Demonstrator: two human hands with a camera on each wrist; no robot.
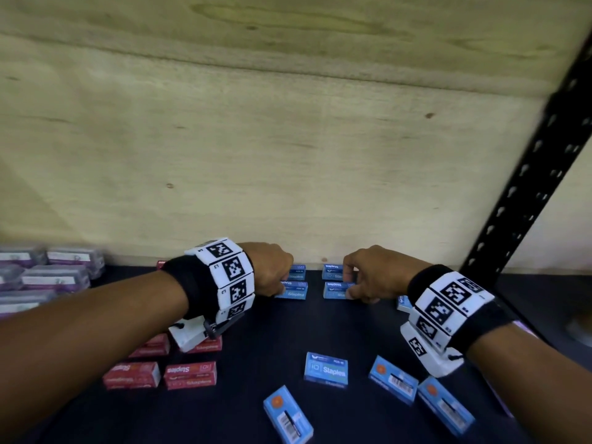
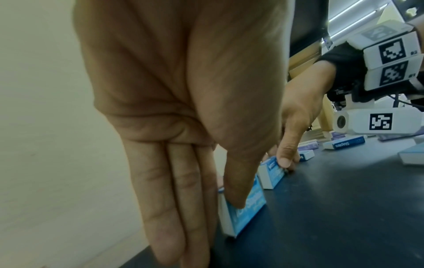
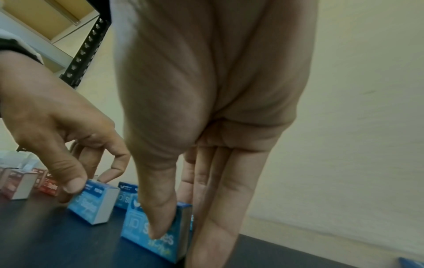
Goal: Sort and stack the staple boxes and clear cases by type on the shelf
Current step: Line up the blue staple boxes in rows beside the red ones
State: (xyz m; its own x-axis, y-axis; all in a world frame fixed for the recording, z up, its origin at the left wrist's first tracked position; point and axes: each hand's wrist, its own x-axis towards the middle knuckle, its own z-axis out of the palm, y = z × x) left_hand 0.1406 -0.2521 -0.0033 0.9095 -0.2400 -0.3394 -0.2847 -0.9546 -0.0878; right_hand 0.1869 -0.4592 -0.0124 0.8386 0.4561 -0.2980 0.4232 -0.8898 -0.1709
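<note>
Two rows of blue staple boxes stand at the back of the dark shelf (image 1: 256,334). My left hand (image 1: 276,283) pinches the front left blue staple box (image 1: 294,290), thumb on its printed face and fingers behind it, as the left wrist view shows on this box (image 2: 249,210). My right hand (image 1: 355,285) grips the front right blue staple box (image 1: 334,290) the same way; the right wrist view shows this box (image 3: 142,226) upright on its long edge. Behind them stand two more blue boxes (image 1: 298,271) (image 1: 333,270). Both held boxes touch the shelf.
Several loose blue boxes (image 1: 326,370) lie at the front. Red staple boxes (image 1: 190,374) sit front left under my left forearm. Clear cases with purple labels (image 1: 54,277) are stacked far left. A plywood back panel (image 1: 288,155) and a black upright (image 1: 528,193) bound the shelf.
</note>
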